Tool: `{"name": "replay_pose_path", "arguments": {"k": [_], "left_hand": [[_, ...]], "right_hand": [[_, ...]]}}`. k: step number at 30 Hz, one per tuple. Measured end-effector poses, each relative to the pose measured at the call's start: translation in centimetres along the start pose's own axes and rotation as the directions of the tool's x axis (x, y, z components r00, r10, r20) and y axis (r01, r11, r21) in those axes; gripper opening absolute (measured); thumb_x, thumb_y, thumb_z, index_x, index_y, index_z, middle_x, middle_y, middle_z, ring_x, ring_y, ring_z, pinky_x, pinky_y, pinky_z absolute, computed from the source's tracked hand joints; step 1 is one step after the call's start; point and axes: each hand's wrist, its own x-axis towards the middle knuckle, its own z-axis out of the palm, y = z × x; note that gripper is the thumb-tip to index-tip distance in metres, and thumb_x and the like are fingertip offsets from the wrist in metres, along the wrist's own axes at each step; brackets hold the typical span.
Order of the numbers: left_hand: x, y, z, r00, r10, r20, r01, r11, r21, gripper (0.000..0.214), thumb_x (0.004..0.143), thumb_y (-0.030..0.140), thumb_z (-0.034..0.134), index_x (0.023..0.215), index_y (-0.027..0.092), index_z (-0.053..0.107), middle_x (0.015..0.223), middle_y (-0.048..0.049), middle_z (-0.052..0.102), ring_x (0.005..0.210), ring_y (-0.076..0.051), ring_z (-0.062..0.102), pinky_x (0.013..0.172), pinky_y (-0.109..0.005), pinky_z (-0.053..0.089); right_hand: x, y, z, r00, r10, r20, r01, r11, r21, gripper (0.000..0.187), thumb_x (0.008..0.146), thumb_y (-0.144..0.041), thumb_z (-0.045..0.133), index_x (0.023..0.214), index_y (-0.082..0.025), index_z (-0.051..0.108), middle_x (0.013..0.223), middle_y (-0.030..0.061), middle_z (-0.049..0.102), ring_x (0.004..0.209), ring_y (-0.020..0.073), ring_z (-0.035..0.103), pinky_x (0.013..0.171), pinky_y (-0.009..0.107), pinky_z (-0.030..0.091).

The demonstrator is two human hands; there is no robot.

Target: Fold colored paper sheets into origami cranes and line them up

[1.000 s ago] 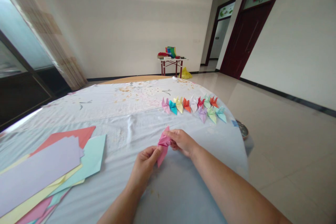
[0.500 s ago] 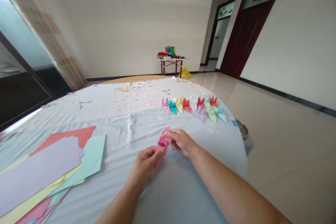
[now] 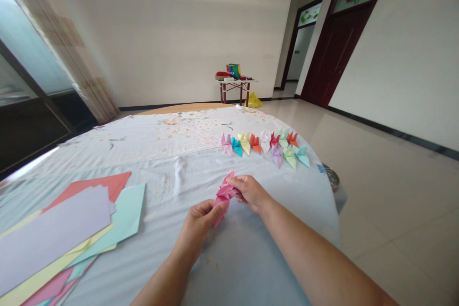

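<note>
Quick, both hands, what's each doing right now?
Left hand: closed, pinching the pink folded paper.
Right hand: closed, holding the same paper.

There are eleven paper birds [image 3: 244, 144], one pink folded paper [image 3: 225, 192] and two tables [image 3: 172, 109].

The one view comes from a camera worn on the head, which looks forward and down over the tabletop [image 3: 247, 258]. The hands [image 3: 201, 215] are quite near, and the far wall [image 3: 161, 33] stands well behind.
</note>
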Motion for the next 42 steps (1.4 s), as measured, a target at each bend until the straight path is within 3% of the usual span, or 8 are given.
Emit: {"name": "replay_pose_path", "arguments": {"k": [10, 16, 23, 28, 30, 36, 42], "left_hand": [[0.4, -0.4, -0.3, 1.000, 0.014, 0.016, -0.014, 0.999, 0.033, 0.037, 0.059, 0.051, 0.068, 0.060, 0.014, 0.063, 0.052, 0.0044, 0.045, 0.046, -0.005, 0.032, 0.042, -0.017, 0.023], [0.1, 0.0, -0.1, 0.999, 0.015, -0.037, -0.014, 0.999, 0.032, 0.037, 0.056, 0.051, 0.069, 0.066, 0.015, 0.066, 0.053, 0.0028, 0.051, 0.046, -0.007, 0.038, 0.044, -0.018, 0.027], [0.7, -0.5, -0.7, 0.999, 0.054, -0.003, -0.054, 0.998, -0.033, 0.027, 0.062, 0.041, 0.071, 0.066, 0.015, 0.065, 0.058, 0.0018, 0.054, 0.054, -0.008, 0.044, 0.054, -0.018, 0.036], [1.0, -0.4, -1.1, 0.997, 0.075, -0.022, -0.078, 0.964, -0.253, 0.022, 0.066, 0.037, 0.069, 0.075, 0.017, 0.066, 0.070, 0.0012, 0.058, 0.061, -0.007, 0.048, 0.061, -0.018, 0.041], [1.1, -0.2, -1.1, 0.996, 0.083, -0.039, -0.091, 0.940, -0.330, 0.022, 0.066, 0.035, 0.069, 0.078, 0.017, 0.067, 0.075, 0.0005, 0.059, 0.064, -0.007, 0.049, 0.063, -0.018, 0.042], [1.1, -0.3, -1.1, 0.995, 0.069, -0.068, -0.088, 0.932, -0.352, 0.024, 0.064, 0.033, 0.071, 0.080, 0.015, 0.068, 0.076, -0.0014, 0.061, 0.064, -0.008, 0.052, 0.065, -0.019, 0.045], [1.1, -0.3, -0.7, 0.997, 0.053, -0.058, -0.067, 0.952, -0.299, 0.025, 0.063, 0.035, 0.072, 0.080, 0.017, 0.069, 0.076, -0.0003, 0.064, 0.069, -0.010, 0.055, 0.070, -0.020, 0.045]], "right_hand": [[-0.3, -0.3, 0.1, 0.993, 0.047, 0.109, -0.055, 0.995, 0.079, 0.037, 0.067, -0.045, 0.062, 0.056, -0.017, 0.042, 0.043, -0.0083, 0.037, 0.037, 0.0029, 0.025, 0.039, 0.020, 0.016], [-0.4, -0.4, 0.1, 0.979, 0.072, 0.191, -0.108, 0.976, 0.188, 0.037, 0.069, -0.043, 0.062, 0.056, -0.017, 0.040, 0.043, -0.0089, 0.034, 0.037, 0.0025, 0.022, 0.040, 0.020, 0.012], [-0.5, -0.5, 0.3, 0.968, 0.096, 0.231, -0.139, 0.974, 0.177, 0.041, 0.069, -0.048, 0.061, 0.056, -0.017, 0.038, 0.044, -0.0095, 0.032, 0.037, 0.0019, 0.020, 0.039, 0.019, 0.013], [-0.2, -0.4, 0.1, 0.999, -0.023, -0.027, 0.025, 0.996, 0.081, 0.035, 0.073, -0.051, 0.054, 0.077, -0.016, 0.052, 0.056, -0.0056, 0.045, 0.040, 0.0041, 0.033, 0.039, 0.018, 0.022], [-0.1, -0.4, 0.1, 0.993, -0.101, -0.068, 0.101, 0.995, -0.002, 0.032, 0.073, -0.045, 0.055, 0.088, -0.016, 0.054, 0.058, -0.0057, 0.046, 0.041, 0.0040, 0.033, 0.039, 0.019, 0.023], [-0.6, -0.5, 0.4, 0.951, -0.286, 0.114, 0.304, 0.935, -0.184, 0.032, 0.069, -0.035, 0.064, 0.095, -0.017, 0.058, 0.062, -0.0060, 0.044, 0.052, 0.0054, 0.037, 0.050, 0.019, 0.031], [-0.9, -0.7, 0.9, 0.939, -0.333, 0.089, 0.344, 0.920, -0.187, 0.028, 0.069, -0.039, 0.064, 0.085, -0.017, 0.063, 0.064, -0.0025, 0.053, 0.057, 0.0078, 0.044, 0.054, 0.020, 0.035]]}}
